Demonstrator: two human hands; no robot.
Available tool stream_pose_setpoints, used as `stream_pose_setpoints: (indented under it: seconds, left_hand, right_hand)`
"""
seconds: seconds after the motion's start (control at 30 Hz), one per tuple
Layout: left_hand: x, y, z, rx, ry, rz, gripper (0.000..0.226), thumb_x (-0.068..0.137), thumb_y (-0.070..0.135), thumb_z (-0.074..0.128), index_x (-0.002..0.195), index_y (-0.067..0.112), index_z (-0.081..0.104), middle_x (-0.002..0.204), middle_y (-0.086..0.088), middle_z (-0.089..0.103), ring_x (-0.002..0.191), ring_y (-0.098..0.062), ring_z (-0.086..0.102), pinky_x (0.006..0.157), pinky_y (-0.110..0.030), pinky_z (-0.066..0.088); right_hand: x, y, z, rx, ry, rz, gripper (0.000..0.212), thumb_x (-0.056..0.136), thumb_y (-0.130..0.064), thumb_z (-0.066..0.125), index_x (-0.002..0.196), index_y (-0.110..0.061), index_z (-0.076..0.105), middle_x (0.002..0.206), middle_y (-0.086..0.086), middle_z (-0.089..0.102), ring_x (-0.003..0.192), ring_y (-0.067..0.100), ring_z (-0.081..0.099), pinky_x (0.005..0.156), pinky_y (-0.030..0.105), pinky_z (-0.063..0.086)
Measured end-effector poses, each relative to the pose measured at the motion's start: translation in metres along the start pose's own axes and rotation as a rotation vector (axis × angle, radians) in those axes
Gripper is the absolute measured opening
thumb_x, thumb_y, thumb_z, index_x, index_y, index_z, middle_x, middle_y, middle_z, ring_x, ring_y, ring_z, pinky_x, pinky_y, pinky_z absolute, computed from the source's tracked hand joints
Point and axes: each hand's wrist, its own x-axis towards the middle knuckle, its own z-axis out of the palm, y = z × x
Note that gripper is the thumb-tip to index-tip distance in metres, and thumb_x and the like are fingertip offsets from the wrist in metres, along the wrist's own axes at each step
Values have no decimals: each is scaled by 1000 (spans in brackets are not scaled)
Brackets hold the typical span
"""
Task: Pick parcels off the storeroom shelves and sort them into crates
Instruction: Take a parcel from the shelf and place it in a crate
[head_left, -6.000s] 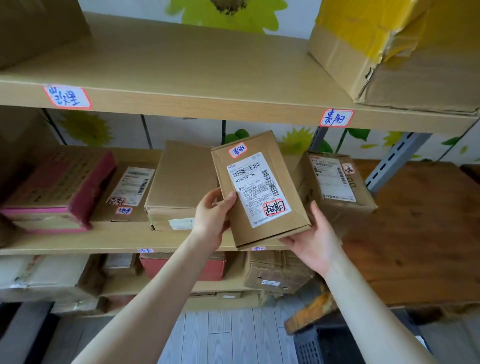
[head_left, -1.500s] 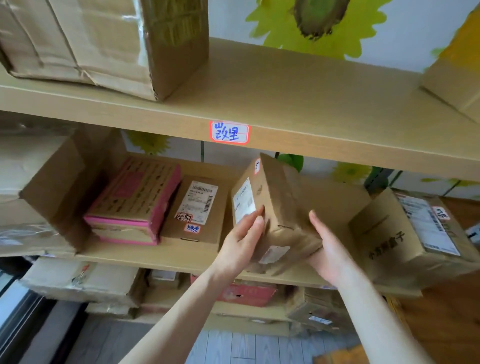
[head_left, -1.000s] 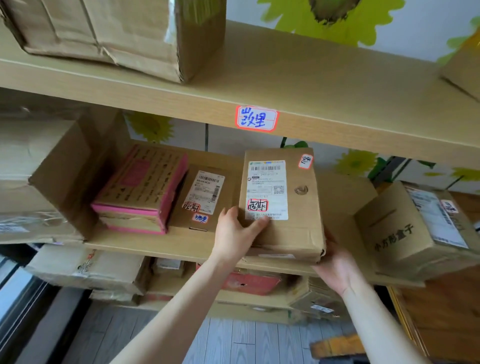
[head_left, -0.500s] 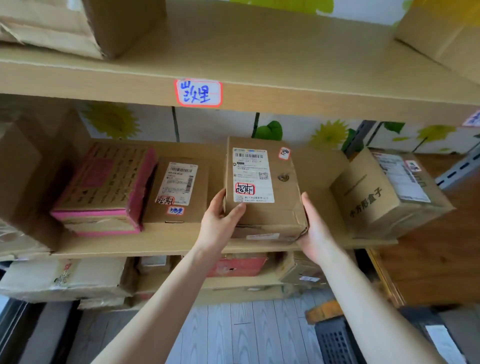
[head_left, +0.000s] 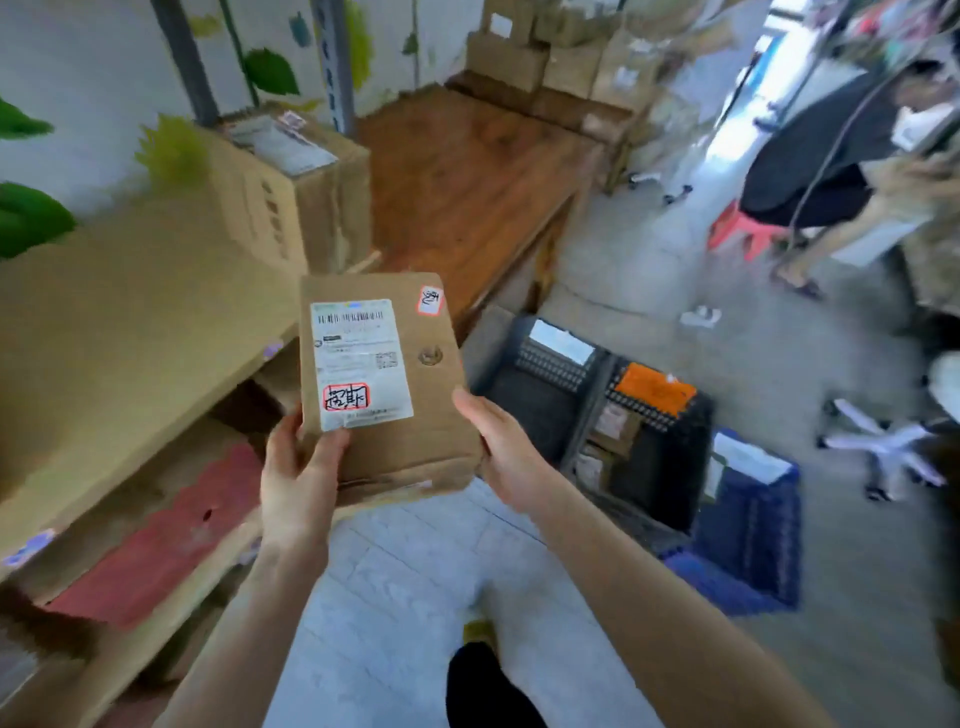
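I hold a flat brown cardboard parcel (head_left: 415, 405) in front of me, off the shelf, with a white shipping label and red-bordered stickers facing up. My left hand (head_left: 296, 478) grips its lower left corner, thumb on the label. My right hand (head_left: 506, 447) holds its right edge, thumb on top. On the floor to the right stand two black crates (head_left: 545, 395), one with an orange tag (head_left: 654, 389) and small boxes inside, and a blue crate (head_left: 748, 525).
The wooden shelf unit (head_left: 130, 332) runs along my left, with a red parcel (head_left: 156, 535) on a lower level and a brown box (head_left: 291, 187) at its end. A wooden table (head_left: 467, 171) stands beyond. A person sits at the far right near a red stool (head_left: 743, 234).
I have lifted the parcel off the shelf and turned to the right. The view now faces the floor crates instead of the shelves. Both hands still hold the parcel.
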Motion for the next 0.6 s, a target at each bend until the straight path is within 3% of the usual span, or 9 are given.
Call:
stream_pose_setpoints:
  seconds: [0.07,0.17,0.27,0.37,0.43,0.6]
  left_hand:
    - [-17,-12,43,60,-149,-9,44,85,14,60,127,18,48,120,-7,60,104,-21,57,94,-40,47]
    - [-42,-31,118,163,-343,22,46,85,11,61,129,15,46,115,-4,57,100,-20,55,87,-34,44]
    - [-66,-56,209,219,-506,15,48,85,11,61,130,12,44,110,-5,54,96,-18,53,80,-31,43]
    - [-99,-92,311,263,-624,-77,44,88,16,59,128,9,43,113,-6,54,98,-19,54,81,-31,42]
    - [-125,-120,378,306,-670,-149,41,90,19,56,127,9,43,113,-7,54,99,-20,54,82,-33,43]
    - [-175,-189,522,576,-811,-194,30,91,24,54,118,10,53,114,-9,59,99,-23,55,86,-35,47]
  right_hand:
    - [-19,1,-51,23,153,12,43,87,-35,57,120,-8,59,117,14,65,99,25,63,79,34,53]
    - [-42,-1,-132,69,357,13,30,87,-36,58,106,-13,65,93,4,72,76,16,68,58,24,54]
    - [-63,-8,-225,62,496,25,21,87,-39,56,94,-21,66,91,-2,72,78,13,67,63,26,54]
    - [-85,-15,-331,-21,622,16,37,90,-42,51,121,-22,55,110,-4,63,94,11,61,76,27,53]
    - [-98,-19,-403,-62,675,35,47,92,-40,48,134,-20,45,112,-7,57,90,5,56,69,19,49]
    - [-113,-12,-556,-92,823,82,40,95,-32,46,133,-20,46,105,-10,58,87,2,55,57,10,46]
